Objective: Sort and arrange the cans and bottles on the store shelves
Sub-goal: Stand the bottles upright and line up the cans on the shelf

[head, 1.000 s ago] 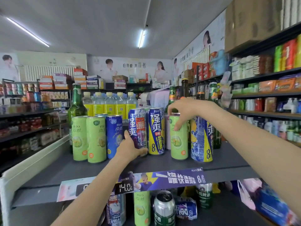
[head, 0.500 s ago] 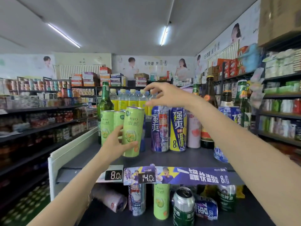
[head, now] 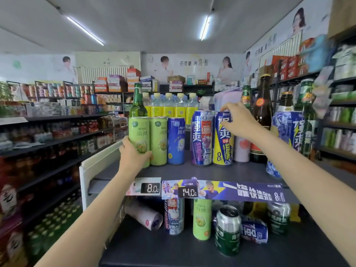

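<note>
Lining-up step, I judge: left hand (head: 134,157) grips the green can (head: 139,140); right hand (head: 238,120) pinches the yellow can (head: 223,139), next to shift.

Shop: stocked shelves (head: 57,130), price tags (head: 150,188).

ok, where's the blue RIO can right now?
Head view, upper shelf: the blue RIO can stands left of centre, between a green RIO can and a purple can.

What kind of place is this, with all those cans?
Most likely a small grocery shop: drink cans stand in rows on a shelf, price tags hang on its edge, and more stocked shelves line the aisles.
</note>
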`<state>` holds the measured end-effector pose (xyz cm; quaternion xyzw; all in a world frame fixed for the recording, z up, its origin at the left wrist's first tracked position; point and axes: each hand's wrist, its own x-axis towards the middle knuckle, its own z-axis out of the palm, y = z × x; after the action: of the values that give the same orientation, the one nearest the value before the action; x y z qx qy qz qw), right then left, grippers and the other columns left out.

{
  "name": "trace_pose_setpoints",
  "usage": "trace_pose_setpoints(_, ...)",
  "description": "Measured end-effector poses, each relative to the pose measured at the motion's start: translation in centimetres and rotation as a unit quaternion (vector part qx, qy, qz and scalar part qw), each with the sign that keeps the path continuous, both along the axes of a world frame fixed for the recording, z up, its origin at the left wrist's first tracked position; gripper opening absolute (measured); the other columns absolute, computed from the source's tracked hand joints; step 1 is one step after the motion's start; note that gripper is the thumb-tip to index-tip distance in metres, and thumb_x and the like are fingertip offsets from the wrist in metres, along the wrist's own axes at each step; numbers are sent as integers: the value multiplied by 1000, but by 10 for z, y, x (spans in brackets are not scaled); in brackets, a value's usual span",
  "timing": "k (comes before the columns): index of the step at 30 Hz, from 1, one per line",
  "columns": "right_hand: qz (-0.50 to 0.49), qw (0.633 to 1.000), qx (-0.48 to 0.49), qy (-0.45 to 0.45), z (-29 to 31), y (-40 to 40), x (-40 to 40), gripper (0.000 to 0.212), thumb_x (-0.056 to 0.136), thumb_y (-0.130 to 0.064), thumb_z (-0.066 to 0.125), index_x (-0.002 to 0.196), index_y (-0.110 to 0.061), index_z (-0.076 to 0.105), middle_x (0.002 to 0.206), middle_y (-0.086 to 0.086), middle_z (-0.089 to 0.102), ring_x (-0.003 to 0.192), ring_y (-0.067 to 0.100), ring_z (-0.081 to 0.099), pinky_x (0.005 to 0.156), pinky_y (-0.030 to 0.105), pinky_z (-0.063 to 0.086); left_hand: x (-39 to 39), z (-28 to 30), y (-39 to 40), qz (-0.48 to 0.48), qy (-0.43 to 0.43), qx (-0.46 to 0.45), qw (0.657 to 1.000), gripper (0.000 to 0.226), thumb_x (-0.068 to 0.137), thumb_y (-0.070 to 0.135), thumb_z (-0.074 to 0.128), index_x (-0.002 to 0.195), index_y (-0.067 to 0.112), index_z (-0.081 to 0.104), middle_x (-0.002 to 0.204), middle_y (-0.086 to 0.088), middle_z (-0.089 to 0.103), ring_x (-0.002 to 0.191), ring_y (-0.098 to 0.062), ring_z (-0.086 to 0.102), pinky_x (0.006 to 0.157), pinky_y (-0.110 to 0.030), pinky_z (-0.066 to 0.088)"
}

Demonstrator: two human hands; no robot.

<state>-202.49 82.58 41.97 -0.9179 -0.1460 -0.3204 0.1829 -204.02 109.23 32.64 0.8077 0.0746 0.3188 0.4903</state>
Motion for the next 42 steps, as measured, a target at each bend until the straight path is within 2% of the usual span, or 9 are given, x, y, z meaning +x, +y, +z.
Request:
trace_pose_setpoints(4, -8, 1000, 9, 11, -5, -10, 2, 47, 88, -3, 54, 132, -12, 41, 135, 13, 33, 128, 29, 33, 104, 35, 29, -11, -4, -26, 89, -214, 152, 961, 70, 78, 4, 66, 139, -1, 30, 140, -26, 29, 127, -40, 34, 107, -47, 31)
trace_pose_setpoints(7, -82, 995, -49, 37, 11, -32, 9, 50, 86, 6, 49, 134, -2, 40, 136, 21, 33, 127, 35, 35, 105, 39, 34, -6, 4, -62, 21, -291, 242, 925, 55, 79, 2, 56, 132, 1, 42, 134, -21, 40, 124, -36, 38, 103, -42, 31)
trace_pose_setpoints(11, -160, 966, -159, 129, 18, -32, 18, 36, 91, 2, 42, 126, 11, 44, 132, 28, 44, 123, 39, 42, 98, 38, 39, 17, 10, -107, -31, -232, 298, 925, 61, 82, 21, 49, 141, 16, 37, 146, -15, 33, 136, -34, 27, 107, -48, 26)
trace_pose_setpoints(14, -171, 964, -134, 151, -1, -26, 33, 38, 88, 1, 48, 125, 8, 40, 134, 25, 33, 125, 41, 36, 99, 41, 37, 34, 11, -126, -41, -167, 311, 935, 67, 89, 23, 51, 147, 28, 19, 156, -3, 11, 143, -25, 8, 111, -45, 16)
trace_pose_setpoints(18, -175, 983, -9, 54, -20, -25, 36, 50, 83, 9, 54, 126, -2, 31, 137, 20, 22, 126, 44, 27, 82, 40, 37, 44, 2, -125, -60, -158, 352, 921, 71, 87, 19, 53, 147, 30, 16, 157, -3, 4, 139, -31, 15, 107, -50, 26)
trace_pose_setpoints(25, -158, 987, 3, -29, -24, -26, 25, 46, 79, 16, 55, 117, -1, 36, 130, 22, 23, 103, 38, 42, 66, 36, 38, 46, -3, -122, -71, -158, 345, 923, 77, 84, 13, 54, 147, 32, 13, 157, -1, 1, 137, -31, 18, 105, -47, 26)
trace_pose_setpoints(32, -170, 982, 30, -70, -32, -16, 4, 27, 83, 5, 56, 99, -7, 38, 127, 19, 27, 106, 35, 36, 78, 33, 39, 42, 2, -119, -74, -141, 369, 916, 76, 86, 16, 50, 147, 34, 9, 157, 1, -4, 138, -29, 15, 106, -45, 26)
trace_pose_setpoints(39, -27, 992, 119, 10, 2, 3, -31, 25, 83, -5, 65, 106, -6, 55, 119, 9, 34, 106, 22, 43, 78, 19, 33, 19, 12, -73, 31, -233, 346, 908, 56, 79, 12, 61, 134, 13, 48, 144, -15, 39, 131, -37, 34, 106, -53, 22)
trace_pose_setpoints(42, 57, 984, 163, 51, 6, 34, -35, 22, 82, -5, 67, 102, -5, 58, 117, 10, 44, 100, 19, 45, 75, 24, 39, 12, 4, -45, 95, -208, 356, 906, 58, 70, 14, 52, 127, 10, 54, 143, -19, 39, 132, -41, 31, 106, -59, 20)
